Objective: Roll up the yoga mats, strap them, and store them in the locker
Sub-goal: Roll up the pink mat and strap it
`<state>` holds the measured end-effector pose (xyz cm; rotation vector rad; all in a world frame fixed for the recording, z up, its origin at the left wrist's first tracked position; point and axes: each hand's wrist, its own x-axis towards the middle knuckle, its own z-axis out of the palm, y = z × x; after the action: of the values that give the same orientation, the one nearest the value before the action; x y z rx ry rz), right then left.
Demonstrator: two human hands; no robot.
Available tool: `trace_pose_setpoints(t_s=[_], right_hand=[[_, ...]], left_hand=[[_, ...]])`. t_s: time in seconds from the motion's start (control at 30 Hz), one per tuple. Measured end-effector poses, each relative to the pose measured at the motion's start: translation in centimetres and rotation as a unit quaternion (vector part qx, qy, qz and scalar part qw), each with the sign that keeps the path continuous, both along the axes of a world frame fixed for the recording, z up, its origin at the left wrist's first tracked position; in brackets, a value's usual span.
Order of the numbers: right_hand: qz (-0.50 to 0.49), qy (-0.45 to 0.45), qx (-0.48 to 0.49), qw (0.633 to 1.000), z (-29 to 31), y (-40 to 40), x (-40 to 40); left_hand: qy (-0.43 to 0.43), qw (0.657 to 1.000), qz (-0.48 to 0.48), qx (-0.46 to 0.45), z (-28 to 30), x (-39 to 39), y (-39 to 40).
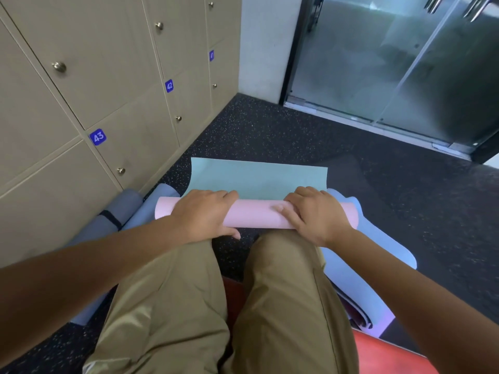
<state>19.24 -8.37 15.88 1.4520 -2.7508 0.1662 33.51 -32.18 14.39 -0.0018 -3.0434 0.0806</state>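
A yoga mat lies on the dark floor in front of my knees. Its rolled part point(256, 213) shows a pink outer face, and its flat unrolled end point(259, 176) is pale green. My left hand point(205, 214) presses down over the left half of the roll. My right hand point(316, 211) grips the right half, fingers curled over the top. A grey rolled mat with a black strap point(113, 217) lies at the foot of the closed beige lockers point(108, 90), to the left.
Light blue mats point(378, 238) lie spread under and to the right of the roll, and another light blue roll point(159, 198) sits beside the grey one. A red mat point(388, 354) is under my legs. Glass sliding doors point(391, 63) stand ahead on the right.
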Motion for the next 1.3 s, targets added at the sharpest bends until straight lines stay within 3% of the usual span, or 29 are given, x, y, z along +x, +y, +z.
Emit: trace_pose_setpoints(t_s=[0.13,0.27,0.57,0.83,1.13,1.2,1.3], right_hand=[[0.036,0.104,-0.003,0.994,-0.9,0.2,-0.3],[0.050,0.125,0.004,0.991,-0.1,-0.1,-1.1],[0.130,0.224,-0.061,0.964,7.5,-1.9,-4.7],[0.101,0.320,-0.157,0.929,13.8,-0.5,0.1],[0.079,0.237,-0.132,0.959,10.2,4.9,10.7],[0.078,0.216,-0.115,0.966,9.1,6.0,12.8],[0.087,0.201,-0.092,0.971,8.3,7.4,15.1]], left_hand=[[-0.078,0.996,0.023,0.040,1.8,-1.4,-0.7],[-0.104,0.993,0.023,0.049,3.7,-2.4,-1.3],[-0.058,0.997,0.042,0.010,10.9,-3.3,-2.6],[-0.024,0.998,0.026,-0.042,19.0,0.7,-2.2],[-0.124,0.992,0.037,0.003,17.3,10.1,3.2],[-0.104,0.994,0.010,-0.017,15.7,11.9,3.8],[0.004,0.999,-0.046,-0.028,13.5,14.4,4.5]])
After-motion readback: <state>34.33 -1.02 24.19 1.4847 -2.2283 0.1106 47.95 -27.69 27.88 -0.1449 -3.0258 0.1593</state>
